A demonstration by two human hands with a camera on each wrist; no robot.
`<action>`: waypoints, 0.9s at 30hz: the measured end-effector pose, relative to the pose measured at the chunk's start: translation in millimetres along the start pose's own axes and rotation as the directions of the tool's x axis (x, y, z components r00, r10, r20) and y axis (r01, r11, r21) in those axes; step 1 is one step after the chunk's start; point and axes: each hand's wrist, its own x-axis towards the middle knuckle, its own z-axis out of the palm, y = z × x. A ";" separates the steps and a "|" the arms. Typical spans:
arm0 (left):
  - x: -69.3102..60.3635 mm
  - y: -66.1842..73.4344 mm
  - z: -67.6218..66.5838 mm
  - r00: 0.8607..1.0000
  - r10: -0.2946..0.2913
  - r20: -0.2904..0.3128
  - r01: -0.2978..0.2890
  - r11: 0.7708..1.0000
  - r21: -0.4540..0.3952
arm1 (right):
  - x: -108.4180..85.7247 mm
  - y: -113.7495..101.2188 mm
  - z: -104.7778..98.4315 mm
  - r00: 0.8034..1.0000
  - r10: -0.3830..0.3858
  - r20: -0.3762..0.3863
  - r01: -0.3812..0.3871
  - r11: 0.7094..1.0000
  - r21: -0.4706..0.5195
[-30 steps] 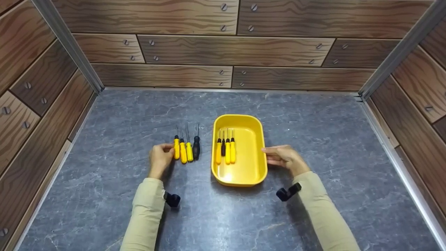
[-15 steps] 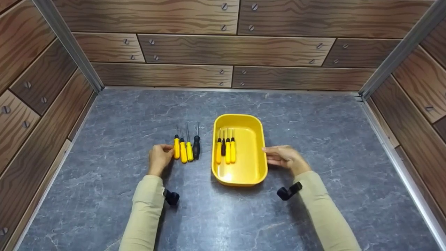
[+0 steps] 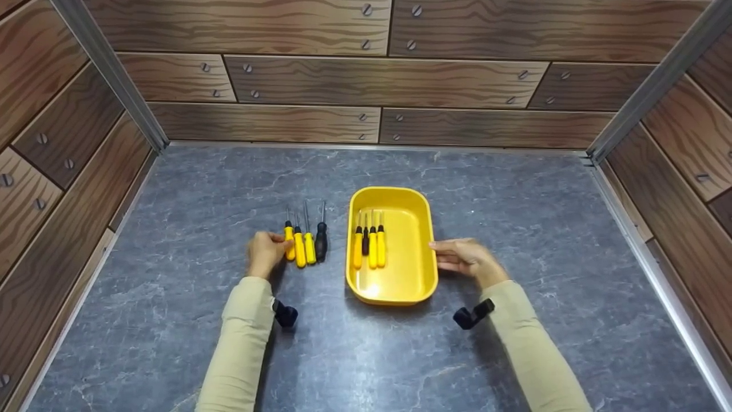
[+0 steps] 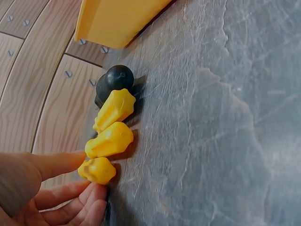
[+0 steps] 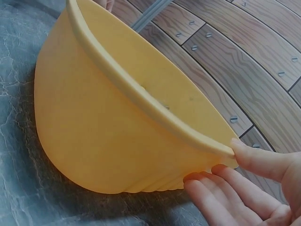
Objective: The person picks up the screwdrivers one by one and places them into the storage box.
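In the head view, my left hand (image 3: 267, 253) pinches the handle of the leftmost yellow screwdriver (image 3: 289, 250) between thumb and fingers. Two more yellow-handled screwdrivers (image 3: 299, 253) and a black one (image 3: 321, 240) lie close on its right. The left wrist view shows the pinched handle's end (image 4: 99, 170) with the thumb on one side and fingers on the other. A yellow box (image 3: 409, 292) stands right of this row. Several screwdrivers (image 3: 373, 252) lie inside along its left side. My right hand (image 3: 466, 257) touches the box's right side, thumb tip at the rim (image 5: 178, 129), fingers nearly straight against the outer wall.
The grey marbled table (image 3: 171, 286) is bounded by wood-patterned walls (image 3: 377, 80) at the back and both sides, with metal strips at the corners. Black wrist cameras (image 3: 285, 313) hang at the inner side of both sleeves.
My left hand has shifted slightly right and forward, and its thumb now lies over the leftmost handle. The right hand and the box have not visibly moved.
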 end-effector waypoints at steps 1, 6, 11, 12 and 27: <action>0.3 0.6 0.4 1.000 -0.006 -0.004 0.006 1.000 0.001 | 0.0 -0.1 0.2 1.000 0.000 -0.003 0.000 1.000 0.000; 1.0 2.1 1.0 1.000 -0.025 -0.004 0.025 1.000 0.016 | -0.8 0.8 1.4 1.000 -0.001 -0.017 0.001 1.000 -0.002; 2.2 1.7 1.8 0.999 -0.049 -0.007 0.049 0.999 0.017 | -0.7 2.0 2.4 1.000 -0.006 -0.013 0.006 1.000 -0.010; 2.3 2.0 1.8 0.998 -0.055 -0.007 0.055 0.998 0.016 | -0.8 1.9 2.4 1.000 -0.007 -0.013 0.007 1.000 -0.012; 3.2 6.6 -1.8 0.996 -0.088 0.032 0.087 0.995 0.038 | -0.6 1.0 1.7 1.000 -0.017 0.001 0.017 1.000 -0.020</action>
